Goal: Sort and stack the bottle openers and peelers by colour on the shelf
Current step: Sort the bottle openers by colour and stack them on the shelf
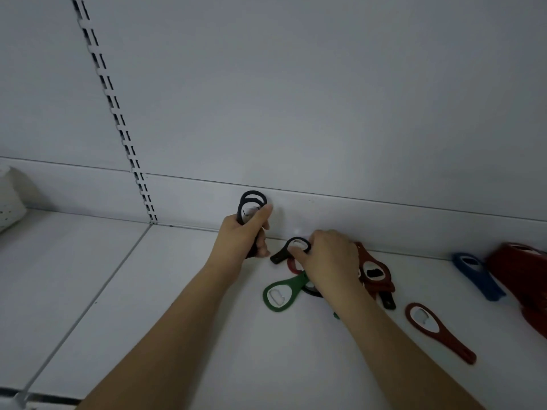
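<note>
My left hand (241, 236) grips a small stack of black bottle openers (251, 202) upright, their ring heads sticking up above my thumb. My right hand (328, 261) pinches the ring of another black opener (284, 251) lifted just off the white shelf (177, 306). Under and beside that hand lie a green opener (281, 294), a red ring partly hidden, and a pile of red-brown openers (374, 272) with a black one poking out below. A single red opener (438, 329) lies to the right, and a blue one (476, 275) sits farther right.
A pile of red items (524, 276) sits at the right edge. A white speckled object (10, 202) rests at the far left. A slotted upright rail (118, 113) runs up the back panel, and a shelf seam runs diagonally at left.
</note>
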Tool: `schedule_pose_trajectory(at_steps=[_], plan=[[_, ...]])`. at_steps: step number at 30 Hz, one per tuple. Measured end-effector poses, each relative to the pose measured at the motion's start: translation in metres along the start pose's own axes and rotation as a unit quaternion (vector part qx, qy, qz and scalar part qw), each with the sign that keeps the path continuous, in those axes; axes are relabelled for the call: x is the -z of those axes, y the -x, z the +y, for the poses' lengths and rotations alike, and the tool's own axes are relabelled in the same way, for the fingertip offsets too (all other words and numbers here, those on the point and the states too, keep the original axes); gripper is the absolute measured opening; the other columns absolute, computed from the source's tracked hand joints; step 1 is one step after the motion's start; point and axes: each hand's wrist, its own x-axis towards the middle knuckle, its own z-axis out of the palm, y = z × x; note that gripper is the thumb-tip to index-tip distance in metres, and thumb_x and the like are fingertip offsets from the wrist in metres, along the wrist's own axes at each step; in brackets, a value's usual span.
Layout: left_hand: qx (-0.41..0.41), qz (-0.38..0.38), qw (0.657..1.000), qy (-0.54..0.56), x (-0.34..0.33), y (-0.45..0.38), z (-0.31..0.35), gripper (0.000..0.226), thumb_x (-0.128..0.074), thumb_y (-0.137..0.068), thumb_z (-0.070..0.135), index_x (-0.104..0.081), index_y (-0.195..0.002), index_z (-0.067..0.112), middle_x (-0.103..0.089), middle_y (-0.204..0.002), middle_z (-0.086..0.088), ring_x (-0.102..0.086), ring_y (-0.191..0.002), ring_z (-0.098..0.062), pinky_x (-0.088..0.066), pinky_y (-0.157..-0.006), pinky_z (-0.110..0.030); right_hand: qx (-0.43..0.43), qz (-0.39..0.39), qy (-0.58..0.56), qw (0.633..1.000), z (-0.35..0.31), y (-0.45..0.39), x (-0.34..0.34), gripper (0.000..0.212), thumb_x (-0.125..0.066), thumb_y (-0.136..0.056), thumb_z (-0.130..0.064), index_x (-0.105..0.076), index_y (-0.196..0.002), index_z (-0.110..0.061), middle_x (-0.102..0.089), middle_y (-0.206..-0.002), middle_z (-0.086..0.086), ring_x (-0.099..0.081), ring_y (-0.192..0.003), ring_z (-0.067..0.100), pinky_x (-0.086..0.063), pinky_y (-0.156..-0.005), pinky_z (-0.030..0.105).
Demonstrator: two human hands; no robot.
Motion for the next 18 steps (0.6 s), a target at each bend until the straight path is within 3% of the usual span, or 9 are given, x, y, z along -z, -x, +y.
schedule_pose_trajectory(at_steps=[3, 6, 9, 13, 16, 18], plan=[[0.016, -0.018, 0.999, -0.021, 0.001, -0.001, -0.002, 0.028, -0.065, -0.092, 0.036, -0.058, -0.076, 0.014, -0.040, -0.053, 0.004, -0.035, -0.045, -0.011, -0.031, -0.042, -0.022, -0.045, -0.012, -0.039, 0.998, -0.007, -0.004, -0.012, 0.053, -0.058, -0.081, -0.068, -0.064, -0.092, -0.017, -0.064, -0.094, 0.002, -0.060, -0.093, 0.023, -0.049, -0.078, 0.035], [0.048, -0.061, 0.997, 0.004, -0.001, -0.004, -0.005, 0.011, -0.055, -0.096, 0.021, -0.056, -0.091, 0.012, -0.040, -0.064, 0.001, -0.034, -0.051, -0.010, -0.025, -0.043, -0.021, -0.061, -0.020, -0.134, 0.989, -0.001, -0.005, -0.013, 0.036, -0.064, -0.083, -0.056, -0.064, -0.096, -0.022, -0.065, -0.099, -0.003, -0.060, -0.096, 0.020, -0.051, -0.083, 0.038], [0.077, -0.084, 0.993, 0.010, -0.002, -0.004, -0.007, 0.022, -0.046, -0.093, 0.011, -0.056, -0.111, 0.015, -0.044, -0.078, -0.002, -0.042, -0.063, -0.013, -0.033, -0.046, -0.024, -0.056, -0.002, -0.241, 0.969, 0.004, 0.002, -0.006, 0.019, -0.070, -0.087, -0.038, -0.065, -0.093, -0.021, -0.065, -0.092, -0.006, -0.062, -0.087, 0.014, -0.053, -0.078, 0.033], [0.084, -0.139, 0.986, 0.033, -0.002, -0.004, -0.012, 0.047, -0.056, -0.078, 0.015, -0.048, -0.124, 0.018, -0.045, -0.090, -0.006, -0.045, -0.075, -0.016, -0.042, -0.059, -0.029, -0.057, -0.009, -0.388, 0.920, 0.007, 0.008, 0.012, 0.011, -0.068, -0.091, -0.026, -0.057, -0.093, -0.023, -0.063, -0.087, -0.008, -0.062, -0.076, 0.003, -0.048, -0.064, 0.012], [0.041, -0.158, 0.986, 0.022, -0.001, -0.003, -0.013, 0.040, -0.060, -0.091, 0.018, -0.044, -0.128, 0.013, -0.058, -0.097, -0.006, -0.053, -0.080, -0.016, -0.044, -0.069, -0.031, -0.023, -0.020, -0.443, 0.896, 0.015, 0.003, 0.026, 0.011, -0.063, -0.093, -0.016, -0.056, -0.092, -0.025, -0.066, -0.086, -0.003, -0.064, -0.071, 0.003, -0.051, -0.068, 0.015], [0.017, -0.180, 0.982, 0.048, 0.002, -0.001, -0.011, 0.029, -0.052, -0.102, 0.011, -0.042, -0.129, 0.009, -0.064, -0.097, -0.008, -0.060, -0.082, -0.016, -0.049, -0.071, -0.028, -0.003, -0.037, -0.477, 0.878, 0.020, 0.001, 0.035, 0.012, -0.063, -0.093, -0.011, -0.059, -0.093, -0.022, -0.067, -0.084, -0.003, -0.064, -0.069, 0.003, -0.052, -0.066, 0.017]])
